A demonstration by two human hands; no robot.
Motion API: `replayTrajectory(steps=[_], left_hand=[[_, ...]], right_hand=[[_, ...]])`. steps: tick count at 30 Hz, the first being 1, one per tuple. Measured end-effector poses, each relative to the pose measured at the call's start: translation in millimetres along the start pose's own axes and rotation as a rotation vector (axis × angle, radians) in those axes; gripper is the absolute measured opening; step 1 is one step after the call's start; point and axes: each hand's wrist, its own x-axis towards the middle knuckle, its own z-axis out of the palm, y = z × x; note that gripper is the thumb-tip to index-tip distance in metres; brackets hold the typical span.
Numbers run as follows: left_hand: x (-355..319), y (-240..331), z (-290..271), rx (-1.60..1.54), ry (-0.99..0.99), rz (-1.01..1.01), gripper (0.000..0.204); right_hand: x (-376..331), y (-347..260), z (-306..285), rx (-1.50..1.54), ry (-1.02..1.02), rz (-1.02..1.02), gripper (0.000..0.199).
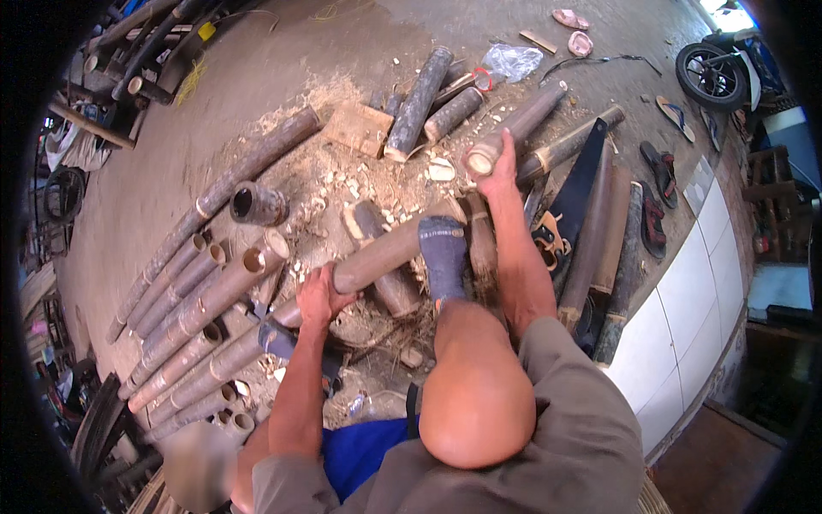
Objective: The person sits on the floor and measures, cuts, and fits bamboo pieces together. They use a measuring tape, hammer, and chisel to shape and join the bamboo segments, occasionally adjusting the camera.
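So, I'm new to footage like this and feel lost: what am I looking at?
There is no machine: a person works bare-handed. The one picture comes from a camera on their head, looking down; its fisheye lens bends straight edges. The left hand grips a brown bamboo pole, with a socked foot over it. The right hand holds the near end of another bamboo piece. On the floor around them lie more bamboo lengths and pale chips, with a handsaw on the right.

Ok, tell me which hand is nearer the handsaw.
Right: the right hand is just left of the handsaw; the left hand is farther left, on a bamboo pole.
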Motion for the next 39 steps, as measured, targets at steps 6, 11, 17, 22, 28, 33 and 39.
replayTrajectory(steps=[6,11,17,22,28,33,39], left_hand=[[5.7,1.2,0.8,-0.467,0.087,-0.125,0.082],[18.8,50.0,-63.1,-1.067,0.354,-0.075,0.075],[1.8,127.0,-131.8,-1.666,0.453,0.061,0.069],[0.4,85.9,-137.4,-1.933,0.862,0.022,0.053],[-48.7,16.4,-105.8,-1.486,1.007,-0.27,0.059],[-60.5,17.4,-72.2,-1.298,0.92,-0.407,0.069],[-68.0,78.8,-75.8,-1.32,0.692,-0.325,0.079]], right_hand=[[-120.5,-11.5,-34.8,-0.556,-0.141,-0.128,0.056],[-200.7,-22.7,-24.9,-1.346,-0.402,-0.599,0.073],[-252.4,-9.2,48.1,-1.705,-0.759,-0.941,0.082],[-220.5,-9.0,19.8,-1.345,-0.701,-0.695,0.064],[-201.7,-44.4,-160.0,-2.06,-0.05,-0.46,0.042],[-219.6,12.5,-233.7,-1.93,-0.072,-0.288,0.04],[-258.1,-4.1,-218.6,-1.671,0.103,-0.431,0.044]])
